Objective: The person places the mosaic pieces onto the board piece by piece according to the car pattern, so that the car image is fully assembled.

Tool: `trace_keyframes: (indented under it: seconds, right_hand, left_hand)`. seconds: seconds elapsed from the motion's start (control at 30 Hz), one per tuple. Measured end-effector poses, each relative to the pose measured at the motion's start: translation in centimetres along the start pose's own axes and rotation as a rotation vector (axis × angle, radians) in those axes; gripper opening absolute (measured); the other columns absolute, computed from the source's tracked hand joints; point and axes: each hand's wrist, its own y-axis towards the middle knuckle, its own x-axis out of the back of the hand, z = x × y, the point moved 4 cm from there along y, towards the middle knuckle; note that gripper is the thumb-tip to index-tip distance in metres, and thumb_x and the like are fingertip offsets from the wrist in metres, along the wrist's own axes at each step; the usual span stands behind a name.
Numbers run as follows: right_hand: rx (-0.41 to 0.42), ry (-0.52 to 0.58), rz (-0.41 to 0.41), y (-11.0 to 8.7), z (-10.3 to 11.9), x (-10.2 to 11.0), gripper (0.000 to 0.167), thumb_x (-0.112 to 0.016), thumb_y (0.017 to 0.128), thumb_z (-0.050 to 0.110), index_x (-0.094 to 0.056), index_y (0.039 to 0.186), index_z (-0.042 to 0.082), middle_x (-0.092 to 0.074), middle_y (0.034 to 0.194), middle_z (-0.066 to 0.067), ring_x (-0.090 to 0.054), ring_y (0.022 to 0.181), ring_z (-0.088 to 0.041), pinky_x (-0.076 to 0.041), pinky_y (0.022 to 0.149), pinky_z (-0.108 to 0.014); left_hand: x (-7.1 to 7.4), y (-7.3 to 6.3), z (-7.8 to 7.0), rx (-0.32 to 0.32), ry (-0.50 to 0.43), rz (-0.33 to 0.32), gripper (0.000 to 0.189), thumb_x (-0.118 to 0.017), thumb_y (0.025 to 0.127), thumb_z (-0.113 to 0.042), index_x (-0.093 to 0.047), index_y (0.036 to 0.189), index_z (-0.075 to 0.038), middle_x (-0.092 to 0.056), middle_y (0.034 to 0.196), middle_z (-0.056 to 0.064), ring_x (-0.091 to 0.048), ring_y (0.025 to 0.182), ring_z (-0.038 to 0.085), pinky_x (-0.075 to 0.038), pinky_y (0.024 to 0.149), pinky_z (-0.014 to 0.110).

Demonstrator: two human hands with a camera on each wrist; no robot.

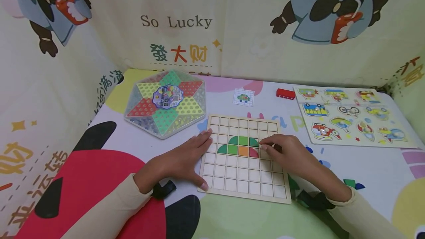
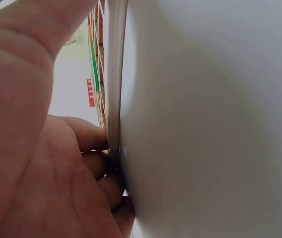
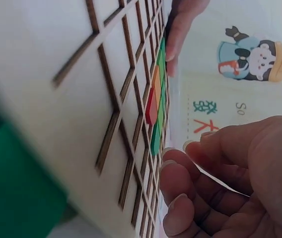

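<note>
A wooden grid board [image 1: 244,193] lies flat on the table. Green, orange and red tiles sit in its middle cells, among them an orange square tile [image 1: 243,151] and a red rounded tile [image 1: 254,152]. My left hand [image 1: 182,156] spreads along the board's left side, thumb at the near corner, fingertips against the edge. My right hand [image 1: 292,154] hovers over the right-hand cells, thumb and forefinger drawn together beside a dark green rounded tile [image 1: 254,142]. In the right wrist view no tile shows between these fingertips [image 3: 193,148]; I cannot tell whether they pinch a small one.
Behind the board lie a small turtle pattern card [image 1: 244,97] and a red block [image 1: 285,94]. A hexagonal Chinese checkers box [image 1: 132,102] stands back left, a vehicle puzzle board [image 1: 352,142] back right. A loose green tile [image 1: 349,182] and blue tile [image 1: 359,186] lie by the right sleeve.
</note>
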Motion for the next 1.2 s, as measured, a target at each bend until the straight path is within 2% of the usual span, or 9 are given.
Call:
trace_keyframes:
  seconds: [0.17, 0.4, 0.7, 0.9, 1.03, 1.2]
  right_hand:
    - [-0.016, -0.003, -0.015, -1.2, -0.6, 0.9, 0.016, -0.069, 0.092, 0.011, -0.073, 0.107, 0.008, -0.064, 0.083, 0.005, -0.05, 0.065, -0.013, -0.042, 0.052, -0.022]
    - [-0.068, -0.02, 0.008, -3.2, -1.6, 1.8, 0.017, -0.071, 0.09, 0.012, -0.073, 0.106, 0.011, -0.065, 0.089, 0.007, -0.051, 0.067, -0.011, -0.044, 0.052, -0.022]
    - [0.016, -0.032, -0.049, -5.5, -2.3, 2.6, 0.021, -0.076, 0.084, 0.007, -0.073, 0.104, 0.015, -0.061, 0.085, 0.015, -0.05, 0.069, -0.005, -0.044, 0.055, -0.02]
    - [-0.075, -0.027, 0.024, -6.7, -3.4, 2.0, 0.022, -0.076, 0.084, 0.01, -0.072, 0.105, 0.017, -0.064, 0.094, 0.014, -0.055, 0.079, -0.004, -0.051, 0.067, -0.021]
    - [-0.118, 0.019, 0.07, -7.4, -4.1, 1.7, 0.018, -0.076, 0.085, 0.011, -0.072, 0.101, 0.019, -0.067, 0.099, 0.011, -0.057, 0.08, -0.004, -0.051, 0.067, -0.022]
    - [-0.114, 0.076, 0.088, -7.9, -4.4, 1.3, 0.018, -0.074, 0.087, 0.011, -0.071, 0.102, 0.018, -0.065, 0.099, 0.008, -0.056, 0.076, -0.004, -0.05, 0.063, -0.023]
  left_hand:
    - [0.1, 0.0, -0.1, 0.003, -0.002, 0.003, 0.127, -0.081, 0.064, -0.063, -0.017, 0.155, -0.002, -0.003, 0.163, 0.009, -0.001, 0.148, 0.025, -0.014, 0.116, 0.043]
    - [0.2, 0.2, -0.2, 0.007, -0.013, 0.012, 0.127, -0.081, 0.064, -0.062, -0.017, 0.155, -0.002, -0.003, 0.163, 0.009, -0.001, 0.148, 0.025, -0.014, 0.117, 0.044]
    - [0.2, 0.1, 0.0, 0.039, -0.015, 0.012, 0.128, -0.082, 0.063, -0.062, -0.016, 0.155, -0.003, -0.002, 0.163, 0.008, 0.0, 0.148, 0.023, -0.013, 0.117, 0.043]
    - [0.1, 0.1, 0.0, 0.023, -0.022, 0.015, 0.127, -0.081, 0.064, -0.062, -0.016, 0.155, -0.003, -0.002, 0.163, 0.008, 0.001, 0.148, 0.023, -0.013, 0.117, 0.043]
    - [0.2, 0.1, -0.1, 0.018, -0.027, 0.016, 0.127, -0.082, 0.064, -0.062, -0.016, 0.155, -0.002, -0.002, 0.163, 0.009, 0.001, 0.148, 0.024, -0.013, 0.117, 0.044]
    - [0.2, 0.1, -0.1, 0.021, -0.027, 0.012, 0.127, -0.082, 0.063, -0.062, -0.017, 0.155, -0.002, -0.002, 0.163, 0.009, 0.0, 0.148, 0.025, -0.013, 0.117, 0.044]
